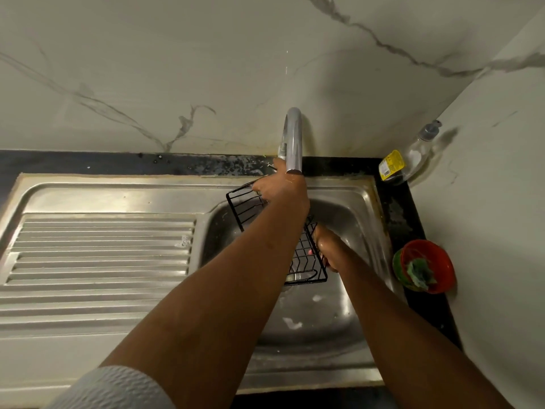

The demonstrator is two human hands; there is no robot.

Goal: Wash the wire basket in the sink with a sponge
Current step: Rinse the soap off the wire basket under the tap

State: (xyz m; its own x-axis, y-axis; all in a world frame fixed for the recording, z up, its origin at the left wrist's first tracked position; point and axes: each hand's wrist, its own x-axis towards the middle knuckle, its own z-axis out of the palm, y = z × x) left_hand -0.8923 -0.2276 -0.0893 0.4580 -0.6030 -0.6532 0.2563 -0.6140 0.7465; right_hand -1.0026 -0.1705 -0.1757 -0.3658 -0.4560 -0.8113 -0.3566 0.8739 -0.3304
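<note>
Black wire basket (305, 262) hung tilted over the steel sink's (342, 188) rounded bowl, below the curved tap (293, 137). Left hand (280, 187) curled round its far rim; right hand (327, 252) clasped its near right edge.

A black wire basket (306, 261) was held tilted over a steel sink (339, 211). The left hand (280, 187) gripped its far edge just below the curved tap (293, 137); the wet right hand (328, 252) held its near right side. A ribbed drainboard (103, 249) lay to the left. On the dark tabletop (398, 208) at right stood a red bowl (443, 261) holding a green scrubber (418, 271), and a clear pump bottle (418, 152).
</note>
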